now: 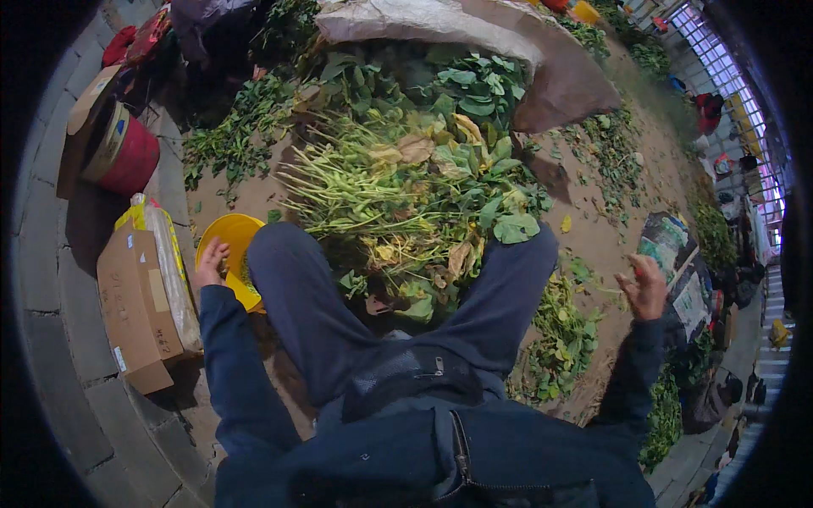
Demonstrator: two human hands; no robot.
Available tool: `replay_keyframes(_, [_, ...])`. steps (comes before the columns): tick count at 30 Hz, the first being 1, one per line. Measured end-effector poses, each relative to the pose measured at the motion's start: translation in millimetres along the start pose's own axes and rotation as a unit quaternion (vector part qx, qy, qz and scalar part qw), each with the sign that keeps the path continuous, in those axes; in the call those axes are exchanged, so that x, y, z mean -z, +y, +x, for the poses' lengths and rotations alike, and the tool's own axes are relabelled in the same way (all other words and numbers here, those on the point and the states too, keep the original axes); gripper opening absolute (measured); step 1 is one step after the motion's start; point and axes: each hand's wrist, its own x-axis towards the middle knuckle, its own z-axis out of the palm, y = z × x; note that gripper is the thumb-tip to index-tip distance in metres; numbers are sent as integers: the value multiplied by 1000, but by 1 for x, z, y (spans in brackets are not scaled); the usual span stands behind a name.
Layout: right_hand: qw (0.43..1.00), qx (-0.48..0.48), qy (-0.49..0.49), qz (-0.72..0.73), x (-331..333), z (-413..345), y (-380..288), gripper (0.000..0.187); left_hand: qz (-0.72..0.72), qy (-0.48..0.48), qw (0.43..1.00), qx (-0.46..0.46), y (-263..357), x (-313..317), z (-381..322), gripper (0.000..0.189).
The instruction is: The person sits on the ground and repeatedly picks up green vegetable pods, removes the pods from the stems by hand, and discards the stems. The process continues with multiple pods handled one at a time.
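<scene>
My left hand (213,261) is over the near-left rim of a yellow plastic bucket (230,223), its fingers bent and apart; green pieces, too small to name, lie inside. Out to the right, my right hand (643,287) hangs above the ground, fingers spread and partly curled, with what may be a thin stem by the fingertips. A large heap of uprooted bean plants (356,184) with green pods, stems and yellowing leaves fills the space between and beyond my knees.
A cardboard box (130,305) and a red tub (130,155) stand at the left. Stripped leafy stalks (562,343) lie right of my leg. A pale woven sack (432,22) covers the heap's far side; a printed sack (673,254) lies beyond my right hand.
</scene>
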Motion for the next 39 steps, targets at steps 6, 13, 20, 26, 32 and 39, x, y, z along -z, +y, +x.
replay_keyframes(6, [918,218,-61,325,-144,58,-234,27,60,17,993,101,-78,-2,8,38])
replay_keyframes(13, [952,254,-130,112,-274,78,-311,16,468,32,876,-115,-93,30,-3,52])
replay_keyframes(20, [927,313,-85,186,-189,103,-263,11,139,45,988,-41,23,-44,-58,40])
replay_keyframes(26, [914,251,50,316,-60,152,-219,19,84,6,982,-169,122,-119,-108,33])
replay_keyframes(32, [887,380,-64,253,-52,177,-199,17,83,-149,968,-185,149,-227,-156,34])
replay_keyframes(39, [803,193,-285,487,-78,161,-199,17,-10,-375,920,-118,141,-332,-218,55])
